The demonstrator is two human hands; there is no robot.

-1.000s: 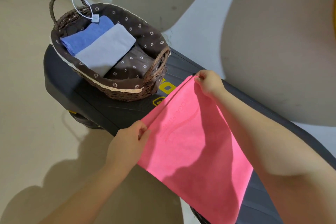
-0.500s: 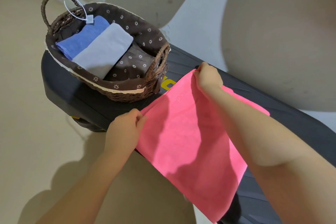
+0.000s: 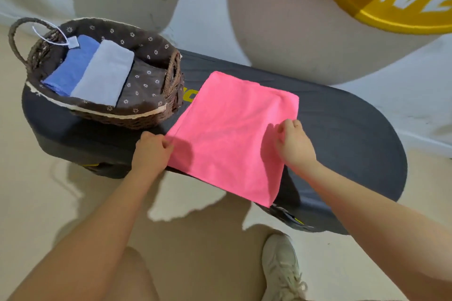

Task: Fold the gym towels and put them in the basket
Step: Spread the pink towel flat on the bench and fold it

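Dark padded bench (image 3: 342, 129), rounded ends, stands on beige floor (image 3: 36, 203). Yellow lettering on bench top, partly covered. Wicker basket (image 3: 171, 85) sits on left end, brown flowered lining. Pink towel (image 3: 230, 134) lies spread on bench middle, just beside basket, near edge overhanging front of bench. Right end of bench bare. White shoe (image 3: 281, 269) on floor below bench front.

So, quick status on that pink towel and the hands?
Left hand pinches pink microfibre towel edge; right hand pinches opposite edge. Towel flat on black bench. Brown wicker basket unobstructed.
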